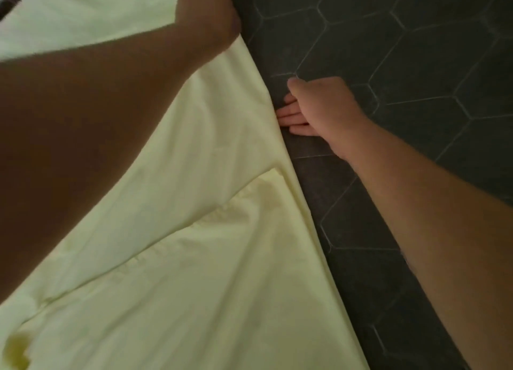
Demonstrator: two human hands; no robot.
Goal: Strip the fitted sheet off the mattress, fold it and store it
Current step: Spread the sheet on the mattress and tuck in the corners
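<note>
As fingers [288,114] lie straight, right hand [319,103] touches sheet [194,203].

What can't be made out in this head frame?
Head view:
Left hand: fingers hidden behind the hand itself and cut by the top edge; grip on the fitted sheet unclear.
Right hand: fingertips end at the sheet's edge; whether they slip beneath is hidden.
Under the sheet: covered.
Top-left corner: blurred, cropped.
</note>
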